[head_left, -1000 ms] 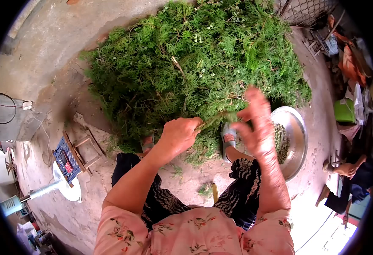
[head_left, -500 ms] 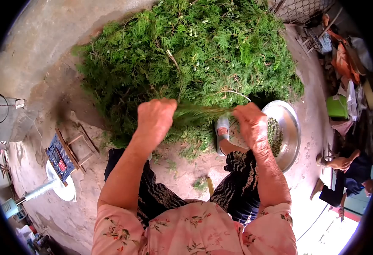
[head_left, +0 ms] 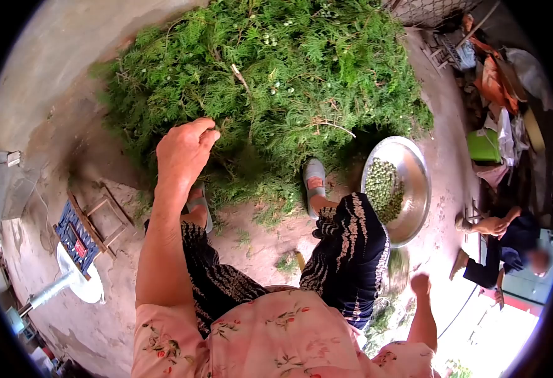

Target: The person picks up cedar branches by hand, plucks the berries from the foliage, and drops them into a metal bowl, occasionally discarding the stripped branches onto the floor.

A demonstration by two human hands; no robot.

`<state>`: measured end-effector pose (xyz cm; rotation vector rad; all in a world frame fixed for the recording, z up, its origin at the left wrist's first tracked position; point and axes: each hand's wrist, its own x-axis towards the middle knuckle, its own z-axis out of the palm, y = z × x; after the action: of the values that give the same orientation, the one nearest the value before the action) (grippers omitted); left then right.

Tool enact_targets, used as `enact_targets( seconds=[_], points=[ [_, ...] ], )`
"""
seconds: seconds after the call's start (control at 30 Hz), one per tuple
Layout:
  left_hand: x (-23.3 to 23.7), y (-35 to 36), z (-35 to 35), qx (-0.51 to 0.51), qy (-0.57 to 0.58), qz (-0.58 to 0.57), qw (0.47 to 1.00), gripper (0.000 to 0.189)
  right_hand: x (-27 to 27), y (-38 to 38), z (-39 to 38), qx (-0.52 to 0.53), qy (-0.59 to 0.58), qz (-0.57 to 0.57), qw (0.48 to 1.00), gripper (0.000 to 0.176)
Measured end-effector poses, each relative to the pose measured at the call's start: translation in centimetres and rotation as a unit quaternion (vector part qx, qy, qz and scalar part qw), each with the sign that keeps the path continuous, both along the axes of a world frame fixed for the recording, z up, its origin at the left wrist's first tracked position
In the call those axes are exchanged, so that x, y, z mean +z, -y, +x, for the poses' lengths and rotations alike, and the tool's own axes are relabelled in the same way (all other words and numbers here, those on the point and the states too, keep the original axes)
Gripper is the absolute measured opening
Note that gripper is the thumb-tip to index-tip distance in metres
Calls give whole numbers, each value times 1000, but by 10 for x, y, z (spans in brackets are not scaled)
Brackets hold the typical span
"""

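My left hand (head_left: 187, 150) is over the front left of a large pile of evergreen branches (head_left: 276, 82). Its fingers are curled together, and what they hold, if anything, is hidden. My right hand (head_left: 420, 285) is low on the right beside my knee, closed like a fist. A motion-smeared green evergreen sprig (head_left: 398, 268) shows right beside it and seems to be in its grip. A wide metal basin (head_left: 416, 183) stands to the right of the pile, partly filled with small green cones (head_left: 383, 189).
Loose greenery (head_left: 382, 318) lies on the floor behind my right knee. On the left are a small wooden stool (head_left: 109, 220) and a white fan (head_left: 84, 286). Bags and a green container (head_left: 483, 145) line the right side. Another person (head_left: 509, 246) sits at right.
My right hand has swung down and right, away from my left, with the green sprig. My left hand has moved slightly left and up. The view has shifted a little.
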<state>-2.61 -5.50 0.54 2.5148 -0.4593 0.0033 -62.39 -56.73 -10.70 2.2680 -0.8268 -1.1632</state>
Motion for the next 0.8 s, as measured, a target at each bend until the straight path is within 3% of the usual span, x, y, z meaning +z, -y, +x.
enact_targets(
  seconds=[0.03, 0.1, 0.17, 0.2, 0.23, 0.27, 0.3, 0.33, 0.37, 0.4, 0.53, 0.7, 0.8],
  points=[
    [2, 0, -1, -4, 0, -5, 1000, 23, -12, 1, -62, -201, -12, 6, 980, 20],
    [5, 1, 0, 10, -39, -20, 999, 19, 80, -79, 33, -216, -289, 85, 929, 35],
    [1, 4, 1, 2, -52, -47, 998, 20, 12, -26, -33, -122, -218, 56, 967, 35],
    [1, 7, 1, -3, -68, -50, 996, 22, -19, -8, -20, -103, -181, 95, 973, 24],
    [0, 10, 1, -7, -84, -52, 995, 24, -8, -22, 42, 117, -100, 124, 980, 13],
    [0, 13, 1, -9, -84, -52, 995, 24, -26, -17, 85, 180, 22, 120, 976, 11],
    [-1, 16, 1, -21, -77, -55, 995, 24, -40, -17, 137, 188, 212, 152, 947, 12],
    [-2, 19, 1, -32, -70, -57, 995, 24, -32, -37, 211, 14, 310, 179, 934, 20],
    [-3, 21, 1, -31, -68, -54, 996, 24, -33, -54, 268, 0, 434, 209, 877, 27],
    [-5, 23, 0, -43, -62, -63, 995, 23, -39, -60, 315, 18, 478, 249, 842, 32],
    [-9, 33, -5, -68, -44, -66, 994, 22, -75, -75, 455, 60, 524, 313, 790, 50],
    [-7, 41, -7, -75, -91, -99, 988, 21, -102, -75, 528, 37, 453, 226, 862, 67],
    [-6, 44, -8, -93, -88, -107, 986, 22, -103, -88, 526, -4, 446, 264, 855, 47]
  ],
)
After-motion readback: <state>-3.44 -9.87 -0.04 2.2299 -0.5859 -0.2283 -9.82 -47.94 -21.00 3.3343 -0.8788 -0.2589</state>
